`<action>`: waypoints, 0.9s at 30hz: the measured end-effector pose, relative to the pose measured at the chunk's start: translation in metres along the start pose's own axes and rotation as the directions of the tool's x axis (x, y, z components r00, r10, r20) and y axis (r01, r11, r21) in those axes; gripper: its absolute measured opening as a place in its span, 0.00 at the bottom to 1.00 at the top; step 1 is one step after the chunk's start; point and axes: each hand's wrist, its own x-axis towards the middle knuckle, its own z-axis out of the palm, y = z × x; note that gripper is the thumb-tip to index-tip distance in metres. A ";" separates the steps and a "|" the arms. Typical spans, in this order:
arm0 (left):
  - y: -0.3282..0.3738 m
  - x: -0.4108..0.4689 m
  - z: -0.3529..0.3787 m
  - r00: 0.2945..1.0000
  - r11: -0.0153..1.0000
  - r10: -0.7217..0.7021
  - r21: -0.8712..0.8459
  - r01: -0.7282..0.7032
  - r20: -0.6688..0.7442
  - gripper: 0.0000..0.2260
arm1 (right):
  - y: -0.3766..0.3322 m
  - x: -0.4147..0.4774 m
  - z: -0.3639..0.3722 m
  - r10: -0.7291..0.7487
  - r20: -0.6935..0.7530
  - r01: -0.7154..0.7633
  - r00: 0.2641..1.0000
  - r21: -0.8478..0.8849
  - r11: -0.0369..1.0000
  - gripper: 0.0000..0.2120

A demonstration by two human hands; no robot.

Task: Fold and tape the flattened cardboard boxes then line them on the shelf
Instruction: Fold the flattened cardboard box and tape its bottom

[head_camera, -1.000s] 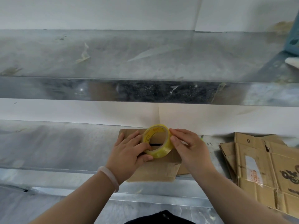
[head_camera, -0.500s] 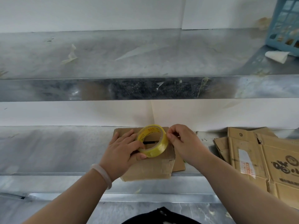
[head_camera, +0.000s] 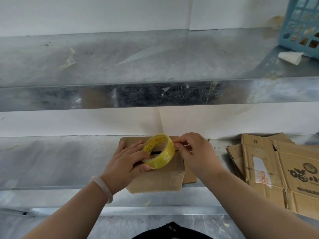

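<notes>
Cardboard box (head_camera: 155, 180), folded up into shape, sits on the lower shelf (head_camera: 51, 161) near the middle of the view. Its front face hangs slightly past the shelf's front edge, and a dark slit shows in its top between the flaps. Tape roll (head_camera: 159, 151), clear with a yellow tint, stands tilted on top of the box. Left hand (head_camera: 126, 163) grips the roll, fingers curled into its core and thumb against the outer face at the bottom; a pale bracelet (head_camera: 103, 188) circles that wrist. Right hand (head_camera: 195, 152) pinches at the roll's outer rim on its upper right side, thumb and forefinger together; whether a loose end of tape is caught between them is too small to tell. Both hands are close together, one on each side of the roll. Flattened boxes (head_camera: 276, 169) lie in a loose stack on the same shelf to the right, apart from the folded one, print facing up. On the upper shelf (head_camera: 120, 62), at the far right, stands a blue basket (head_camera: 302, 23) with a white paper scrap (head_camera: 290, 56) just in front of it
</notes>
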 end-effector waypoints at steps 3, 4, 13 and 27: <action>0.002 0.001 0.000 1.000 1.000 -0.001 0.011 0.001 -0.010 0.26 | 0.002 -0.001 0.002 -0.066 -0.006 0.065 0.998 -0.054 0.996 0.03; 0.002 0.001 0.000 1.000 1.000 -0.001 0.014 0.001 -0.012 0.27 | 0.002 -0.001 0.002 -0.068 -0.007 0.067 0.998 -0.044 0.997 0.03; 0.002 0.001 0.000 1.000 1.000 0.001 0.019 -0.001 -0.002 0.22 | 0.000 0.007 -0.006 -0.017 0.194 0.030 0.981 -0.063 0.998 0.11; 0.003 0.008 -0.004 0.999 1.000 -0.014 0.021 0.013 0.030 0.27 | -0.001 0.000 -0.001 0.077 0.012 -0.077 0.997 0.291 0.954 0.11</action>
